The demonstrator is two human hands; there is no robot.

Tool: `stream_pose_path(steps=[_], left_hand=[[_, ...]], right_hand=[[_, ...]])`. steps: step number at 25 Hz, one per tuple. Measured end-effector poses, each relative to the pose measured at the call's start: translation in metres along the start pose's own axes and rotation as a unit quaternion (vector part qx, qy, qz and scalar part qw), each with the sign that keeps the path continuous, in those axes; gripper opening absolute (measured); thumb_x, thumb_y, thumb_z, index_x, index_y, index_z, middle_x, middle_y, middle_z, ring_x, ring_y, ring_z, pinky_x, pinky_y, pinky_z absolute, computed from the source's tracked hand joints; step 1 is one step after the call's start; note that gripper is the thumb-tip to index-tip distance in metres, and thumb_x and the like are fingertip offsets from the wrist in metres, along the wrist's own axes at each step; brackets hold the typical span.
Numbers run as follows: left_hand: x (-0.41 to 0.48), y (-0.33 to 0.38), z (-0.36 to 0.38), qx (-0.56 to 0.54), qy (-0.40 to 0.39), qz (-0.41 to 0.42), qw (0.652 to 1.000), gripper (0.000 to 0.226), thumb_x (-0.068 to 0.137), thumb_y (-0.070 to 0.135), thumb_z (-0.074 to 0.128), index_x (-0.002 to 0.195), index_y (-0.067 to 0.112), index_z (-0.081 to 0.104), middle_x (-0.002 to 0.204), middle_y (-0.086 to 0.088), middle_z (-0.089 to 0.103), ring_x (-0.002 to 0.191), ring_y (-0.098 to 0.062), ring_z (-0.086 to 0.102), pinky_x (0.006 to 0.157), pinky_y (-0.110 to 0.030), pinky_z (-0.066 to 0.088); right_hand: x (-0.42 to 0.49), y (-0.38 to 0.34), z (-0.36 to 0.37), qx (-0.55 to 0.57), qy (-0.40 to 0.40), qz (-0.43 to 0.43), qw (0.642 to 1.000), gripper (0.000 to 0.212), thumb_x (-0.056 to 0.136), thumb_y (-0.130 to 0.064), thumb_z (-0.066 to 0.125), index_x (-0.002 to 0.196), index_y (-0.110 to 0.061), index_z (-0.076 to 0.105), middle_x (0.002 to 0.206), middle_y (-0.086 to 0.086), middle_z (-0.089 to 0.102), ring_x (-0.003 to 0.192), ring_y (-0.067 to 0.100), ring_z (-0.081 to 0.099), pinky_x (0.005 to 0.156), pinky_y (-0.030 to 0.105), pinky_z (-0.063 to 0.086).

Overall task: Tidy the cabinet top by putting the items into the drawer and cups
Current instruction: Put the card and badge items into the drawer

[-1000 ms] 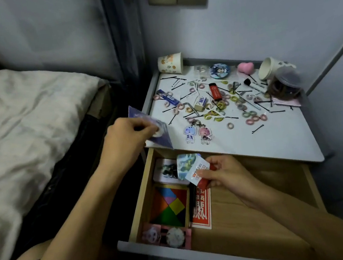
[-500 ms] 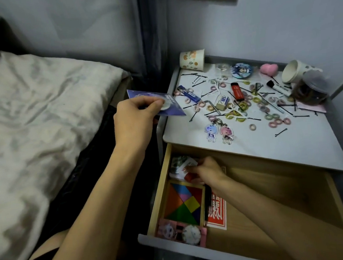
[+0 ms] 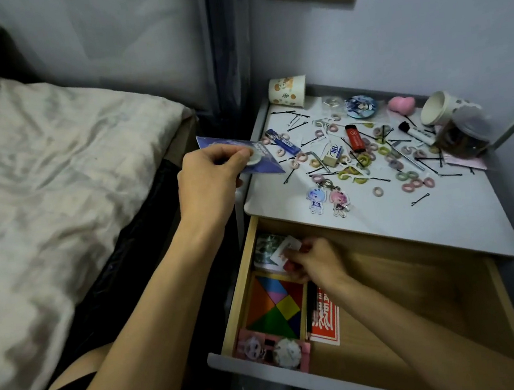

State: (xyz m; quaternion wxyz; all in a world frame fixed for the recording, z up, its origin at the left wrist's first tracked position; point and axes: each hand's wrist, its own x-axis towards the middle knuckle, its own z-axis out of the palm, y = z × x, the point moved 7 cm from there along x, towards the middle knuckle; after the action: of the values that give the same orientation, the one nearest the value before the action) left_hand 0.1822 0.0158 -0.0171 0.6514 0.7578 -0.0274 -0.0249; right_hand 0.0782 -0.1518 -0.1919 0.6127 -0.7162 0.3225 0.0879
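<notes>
Blue card [image 3: 266, 166] aloft beside cluttered cabinet top [image 3: 414, 224], drawer [image 3: 408, 305] open

**Dim, bluish, soft light**

The scene is dim with a cool cast. The cabinet top [image 3: 414, 224] and bed [image 3: 50, 155] catch the most light, while the back of the drawer [image 3: 424, 304] lies in shadow. Straight lines bend at the frame edges. Fine detail looks soft and grainy.

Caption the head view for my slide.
Tidying: left hand holds blue card at cabinet top edge; right hand grips white-and-red packet inside open drawer.
</notes>
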Motion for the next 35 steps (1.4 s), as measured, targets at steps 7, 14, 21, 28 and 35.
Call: stream_pose_path(steps=[7, 14, 21, 28, 35], left_hand=[[-0.001, 0.000, 0.004, 0.003, -0.007, -0.002, 1.000, 0.013, 0.090, 0.028, 0.068, 0.090, 0.019, 0.077, 0.085, 0.000, 0.073, 0.075, -0.010, 0.062, 0.064, -0.022, 0.045], [-0.002, -0.001, 0.008, 0.012, -0.017, -0.002, 1.000, 0.012, 0.090, 0.027, 0.068, 0.089, 0.020, 0.077, 0.082, 0.002, 0.072, 0.072, -0.008, 0.060, 0.067, -0.025, 0.045], [-0.003, -0.001, 0.013, 0.056, -0.056, -0.009, 0.997, 0.019, 0.096, 0.026, 0.059, 0.093, 0.019, 0.076, 0.084, 0.007, 0.070, 0.069, -0.005, 0.059, 0.054, -0.010, 0.041], [-0.008, 0.000, 0.017, 0.029, -0.105, -0.023, 0.994, 0.024, 0.094, 0.009, 0.059, 0.114, 0.020, 0.067, 0.105, -0.001, 0.065, 0.078, -0.012, 0.063, 0.065, -0.024, 0.054], [-0.037, -0.015, 0.048, 0.000, -0.273, -0.141, 0.952, 0.074, 0.083, 0.001, 0.072, 0.144, 0.023, 0.036, 0.113, -0.010, 0.066, 0.094, -0.023, 0.070, 0.069, -0.033, 0.061]], right_hand=[[-0.011, 0.014, -0.035, 0.006, 0.007, -0.009, 1.000, 0.026, 0.096, 0.001, 0.050, 0.118, -0.013, 0.044, 0.086, 0.016, 0.067, 0.051, 0.015, 0.062, 0.047, 0.024, 0.051], [0.008, 0.015, -0.025, -0.025, 0.029, 0.017, 0.999, 0.015, 0.092, -0.002, 0.061, 0.085, -0.004, 0.048, 0.061, 0.014, 0.062, 0.036, 0.010, 0.057, 0.037, 0.020, 0.046], [0.014, 0.011, -0.010, -0.107, 0.037, 0.003, 0.994, 0.025, 0.092, -0.012, 0.064, 0.068, -0.007, 0.058, 0.055, 0.010, 0.061, 0.041, 0.015, 0.057, 0.037, 0.020, 0.042], [-0.025, -0.020, -0.025, -0.116, 0.018, -0.076, 0.990, 0.024, 0.098, -0.026, 0.055, 0.086, -0.008, 0.066, 0.068, 0.011, 0.069, 0.044, 0.012, 0.054, 0.048, 0.022, 0.044], [-0.078, -0.074, -0.069, 0.102, -0.012, -0.128, 0.986, 0.028, 0.101, -0.028, 0.047, 0.106, -0.010, 0.068, 0.085, 0.008, 0.072, 0.062, 0.011, 0.058, 0.049, 0.018, 0.039]])
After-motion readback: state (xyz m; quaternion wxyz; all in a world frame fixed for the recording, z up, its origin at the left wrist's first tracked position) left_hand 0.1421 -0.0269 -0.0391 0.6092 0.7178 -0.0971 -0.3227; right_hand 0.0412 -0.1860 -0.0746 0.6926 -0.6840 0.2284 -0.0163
